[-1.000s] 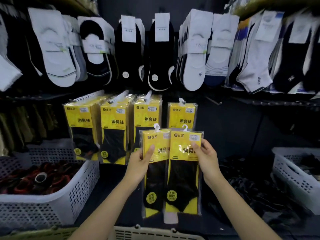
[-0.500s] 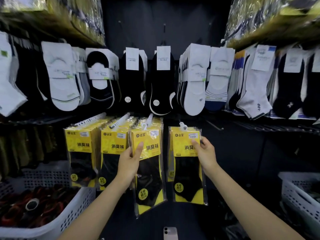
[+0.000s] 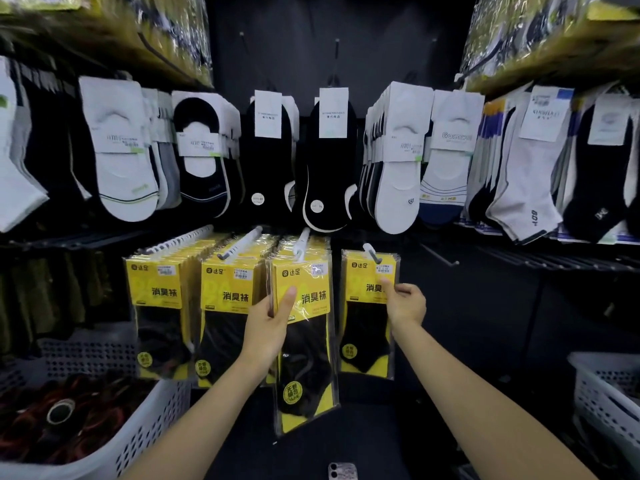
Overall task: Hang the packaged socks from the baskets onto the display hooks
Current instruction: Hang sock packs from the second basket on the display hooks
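Two yellow-and-black sock packs are up at the lower row of display hooks. My left hand (image 3: 273, 317) pinches the left sock pack (image 3: 304, 341) by its edge, thumb on the front; its top sits at the third white hook (image 3: 300, 244). My right hand (image 3: 403, 303) pinches the right sock pack (image 3: 369, 317) at its right edge, and this pack hangs on the fourth hook (image 3: 370, 251). Full rows of the same packs (image 3: 162, 299) hang on the two hooks further left.
A white basket (image 3: 152, 420) with dark red and black socks stands at lower left, another white basket (image 3: 602, 393) at lower right. Black and white socks (image 3: 329, 161) hang in the row above. A bare hook (image 3: 441, 256) juts out right of the packs. A phone (image 3: 341, 471) lies below.
Both hands raised the two packs from in front of me up to the hooks and spread them apart. The right pack now hangs on the fourth hook; the view tilted upward.
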A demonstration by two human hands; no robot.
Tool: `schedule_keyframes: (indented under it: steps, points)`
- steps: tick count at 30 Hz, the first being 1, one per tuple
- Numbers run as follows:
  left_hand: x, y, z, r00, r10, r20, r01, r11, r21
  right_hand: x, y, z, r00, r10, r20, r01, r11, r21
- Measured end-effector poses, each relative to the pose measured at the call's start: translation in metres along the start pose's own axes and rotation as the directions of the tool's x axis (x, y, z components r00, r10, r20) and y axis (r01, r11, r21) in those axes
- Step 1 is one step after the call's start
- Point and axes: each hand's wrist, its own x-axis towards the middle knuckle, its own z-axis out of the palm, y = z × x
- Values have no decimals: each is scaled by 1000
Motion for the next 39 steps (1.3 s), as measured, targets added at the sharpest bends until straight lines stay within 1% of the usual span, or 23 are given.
schedule_keyframes:
  steps: [4,6,7,8,10,12,13,15,17,20,24,27,30,32,35,37,39]
  points:
    - [-2,-1,-2,999,-21,42,22,999,-24,4,9,-11,996,86,-8,-86,995,-54]
    - [-4,-1,-4,997,-48,58,50,999,-21,-3,15,-17,997,75,-16,-75,997,-34]
    - [-5,-2,-4,996,-61,60,62,998,-15,-8,17,-19,998,55,9,-55,998,-15]
    - [-7,-2,-3,995,-73,60,74,997,-15,-16,18,-21,997,39,62,-40,999,8]
    - [-11,-1,0,993,-99,65,101,994,-35,-36,17,-22,971,21,238,-36,998,56]
    - [-16,3,5,988,-135,74,139,989,-57,-58,11,-24,915,3,403,-47,994,98]
    - [-19,5,9,985,-151,79,157,985,-74,-68,8,-26,887,-18,462,-40,992,116]
    - [-25,8,16,982,-168,85,177,978,-108,-84,2,-28,837,-77,542,7,992,130]
    - [-30,11,21,979,-186,86,196,973,-122,-96,-1,-30,810,-126,573,35,985,168]
    - [-36,14,26,969,-213,124,231,960,-157,-102,-4,-36,815,-146,561,-5,966,258]
    - [-41,18,27,964,-213,159,239,956,-171,-99,-1,-46,829,-154,537,-9,958,287]
    - [-42,20,25,959,-217,181,242,962,-130,-94,4,-55,847,-141,512,-22,954,299]
    - [-42,21,24,962,-233,141,245,966,-76,-84,10,-64,882,-105,459,-30,960,278]
    - [-38,18,19,965,-243,102,249,967,-56,-74,11,-72,910,-96,402,-8,968,249]
    - [-30,12,10,972,-224,67,227,973,-40,-58,8,-82,943,-127,306,60,974,219]
    - [-26,11,5,973,-224,52,226,973,-49,-49,1,-85,945,-164,284,108,973,204]
    - [-24,12,3,974,-223,45,225,974,-39,-42,-5,-83,934,-200,297,145,970,195]
